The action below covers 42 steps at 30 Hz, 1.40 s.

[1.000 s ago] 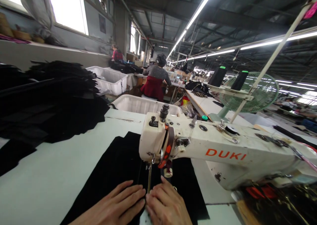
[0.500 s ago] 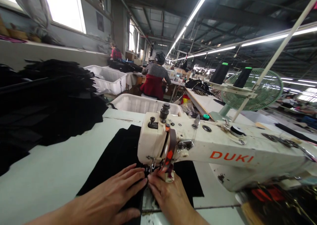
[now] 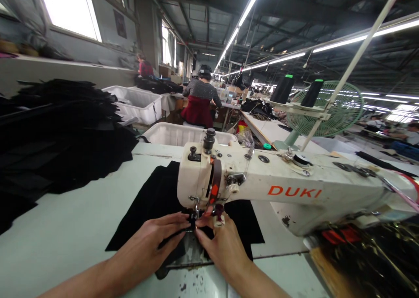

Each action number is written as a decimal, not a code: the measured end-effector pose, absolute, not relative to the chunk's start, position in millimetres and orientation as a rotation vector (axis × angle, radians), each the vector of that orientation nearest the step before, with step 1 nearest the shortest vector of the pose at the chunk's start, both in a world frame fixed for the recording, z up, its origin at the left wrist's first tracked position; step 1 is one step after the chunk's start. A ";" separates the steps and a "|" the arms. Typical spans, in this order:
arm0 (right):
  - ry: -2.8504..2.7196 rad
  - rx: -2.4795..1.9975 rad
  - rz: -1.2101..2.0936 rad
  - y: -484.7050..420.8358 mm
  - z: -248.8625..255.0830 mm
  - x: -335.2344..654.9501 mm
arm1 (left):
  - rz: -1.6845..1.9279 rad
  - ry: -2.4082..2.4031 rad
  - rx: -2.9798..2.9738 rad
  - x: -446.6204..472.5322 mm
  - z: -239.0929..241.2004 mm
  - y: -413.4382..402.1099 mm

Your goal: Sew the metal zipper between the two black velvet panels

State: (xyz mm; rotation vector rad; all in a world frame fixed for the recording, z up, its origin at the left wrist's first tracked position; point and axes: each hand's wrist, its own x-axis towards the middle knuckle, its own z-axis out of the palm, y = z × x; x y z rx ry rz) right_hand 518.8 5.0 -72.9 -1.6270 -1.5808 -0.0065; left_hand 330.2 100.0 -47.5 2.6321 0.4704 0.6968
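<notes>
A cream DUKI sewing machine (image 3: 294,193) stands on the pale green table (image 3: 65,232). A black fabric piece (image 3: 153,202) lies flat under its needle head (image 3: 196,184). My left hand (image 3: 150,245) rests on the near edge of the fabric, fingertips pinching it just left of the needle. My right hand (image 3: 222,245) pinches the same edge from the right, right below the presser foot. The fingertips of both hands nearly touch. The needle itself is hidden behind the fingers.
A tall pile of black cut pieces (image 3: 59,132) fills the table's left. White plastic bins (image 3: 183,134) stand behind the machine. A green fan (image 3: 330,110) and two black thread cones (image 3: 283,89) are at the right. Another person (image 3: 200,101) sits at a farther table.
The fabric has travelled away from me under the needle. Both hands followed it forward, going from lying flat on the cloth to pinching its near edge.
</notes>
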 end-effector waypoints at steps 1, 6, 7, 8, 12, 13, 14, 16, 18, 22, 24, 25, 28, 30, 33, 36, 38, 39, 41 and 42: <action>-1.581 -1.638 -0.029 5.6 -73.3 517.7 | 0.713 0.443 2.666 329.3 -47.7 100.0; -1.605 -1.660 -0.030 7.1 -68.9 513.5 | 0.659 0.193 3.067 328.2 -37.9 96.4; -1.611 -1.672 -0.027 6.4 -68.1 514.1 | 0.650 0.135 3.143 328.5 -35.2 95.4; -1.623 -1.689 -0.024 5.1 -67.5 515.3 | 0.646 0.084 3.204 328.7 -32.9 94.2; -1.699 -1.771 -0.033 -3.1 -65.4 522.9 | 0.698 -0.014 3.326 329.8 -27.7 89.3; -1.721 -1.786 -0.064 -4.8 -64.9 524.0 | 0.705 -0.018 3.341 330.2 -27.0 88.2; -1.741 -1.802 -0.107 -5.9 -64.6 524.3 | 0.704 -0.019 3.353 330.5 -26.4 87.4; -1.775 -1.832 -0.209 -6.4 -65.2 522.6 | 0.659 -0.007 3.365 331.0 -25.6 86.4; -1.793 -1.857 -0.324 -5.3 -67.0 519.0 | 0.584 0.025 3.368 330.8 -26.0 86.3; -1.831 -1.906 -0.490 -2.2 -67.6 513.0 | 0.402 0.040 3.347 330.0 -30.6 87.3; -1.852 -1.929 -0.481 0.3 -66.3 512.9 | 0.394 0.054 3.326 330.4 -32.4 87.2; -1.858 -1.928 -0.485 2.4 -66.4 513.7 | 0.403 0.064 3.318 330.7 -32.4 86.7; -1.869 -1.894 -0.549 14.6 -73.6 518.3 | 0.341 0.070 3.302 331.8 -28.7 84.0; -1.860 -1.891 -0.582 26.7 -82.7 521.3 | 0.306 0.065 3.292 332.0 -26.1 82.2; -1.836 -1.920 -0.568 41.1 -90.1 524.8 | 0.373 0.071 3.292 330.8 -27.9 81.8; -1.868 -1.905 -0.515 34.7 -76.9 530.7 | 0.442 0.097 3.304 328.2 -32.0 82.8; -1.901 -1.883 -0.468 18.1 -59.7 535.6 | 0.467 0.117 3.300 326.7 -31.5 82.4; -1.912 -1.865 -0.453 8.6 -51.3 537.6 | 0.473 0.118 3.293 326.3 -30.1 81.7; -1.956 -1.781 -0.442 -7.3 -39.3 539.2 | 0.487 0.126 3.278 325.9 -26.3 79.6; -1.990 -1.707 -0.435 -11.9 -36.8 538.6 | 0.500 0.134 3.268 325.9 -24.6 78.5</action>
